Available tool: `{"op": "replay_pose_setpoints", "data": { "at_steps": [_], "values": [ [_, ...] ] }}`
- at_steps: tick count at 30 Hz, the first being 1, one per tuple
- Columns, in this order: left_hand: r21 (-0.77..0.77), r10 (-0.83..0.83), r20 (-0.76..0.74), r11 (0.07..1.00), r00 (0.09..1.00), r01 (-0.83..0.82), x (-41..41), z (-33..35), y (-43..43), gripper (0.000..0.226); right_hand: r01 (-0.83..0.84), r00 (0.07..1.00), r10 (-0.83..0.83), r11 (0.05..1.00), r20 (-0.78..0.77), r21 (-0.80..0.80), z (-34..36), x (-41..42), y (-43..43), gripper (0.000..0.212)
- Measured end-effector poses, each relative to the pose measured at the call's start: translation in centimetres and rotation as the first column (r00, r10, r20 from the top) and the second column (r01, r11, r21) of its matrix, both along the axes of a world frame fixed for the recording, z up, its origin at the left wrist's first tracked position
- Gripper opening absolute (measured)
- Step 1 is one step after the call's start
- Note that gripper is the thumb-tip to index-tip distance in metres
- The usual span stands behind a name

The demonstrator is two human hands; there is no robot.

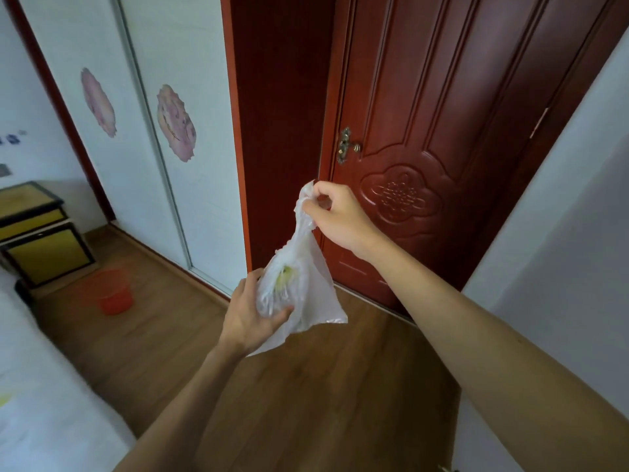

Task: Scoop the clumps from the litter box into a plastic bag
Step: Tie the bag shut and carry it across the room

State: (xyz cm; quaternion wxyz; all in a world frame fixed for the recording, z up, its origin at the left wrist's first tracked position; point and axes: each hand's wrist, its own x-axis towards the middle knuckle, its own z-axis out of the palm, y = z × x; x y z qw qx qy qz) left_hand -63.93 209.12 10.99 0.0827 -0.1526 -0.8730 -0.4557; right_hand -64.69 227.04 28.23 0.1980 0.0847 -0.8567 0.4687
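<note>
A thin white plastic bag (308,287) hangs in the air in front of me, bulging low down with something pale yellow-green showing through it. My right hand (335,216) pinches the gathered top of the bag and holds it up. My left hand (252,315) cups the bulging bottom from the left, its fingers curled round the bag. No litter box or scoop is in view.
A dark red wooden door (442,131) with a brass handle (345,146) stands shut ahead. White sliding wardrobe doors (177,182) run along the left. An orange basket (110,294) sits on the wood floor beside a yellow-and-black nightstand (37,233). A white bed edge (41,386) lies at lower left.
</note>
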Motion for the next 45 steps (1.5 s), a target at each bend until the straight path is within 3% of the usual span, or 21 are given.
{"op": "replay_pose_setpoints", "data": {
  "at_steps": [10, 20, 34, 45],
  "values": [
    [-0.026, 0.204, 0.008, 0.979, 0.979, -0.204, -4.8, -1.1, -3.8, 0.079, -0.183, 0.98, 0.183, 0.983, 0.075, -0.005, -2.7, -9.9, -4.0, 0.023],
    [-0.036, 0.338, -0.014, 0.94, 0.941, -0.338, -14.9, -3.1, -10.5, 0.073, -0.355, 0.925, 0.36, 0.933, 0.124, -0.059, -3.4, -21.7, -11.9, 0.02],
    [-0.064, 0.469, -0.06, 0.879, 0.881, -0.472, -24.6, -3.7, -19.6, 0.077, -0.477, 0.861, 0.485, 0.875, 0.154, -0.083, -3.3, -33.6, -22.2, 0.023],
    [0.001, 0.562, 0.001, 0.827, 0.827, -0.562, -34.0, -5.9, -25.6, 0.08, -0.579, 0.797, 0.578, 0.814, 0.176, -0.049, -4.9, -44.7, -30.1, 0.02]
  ]
}}
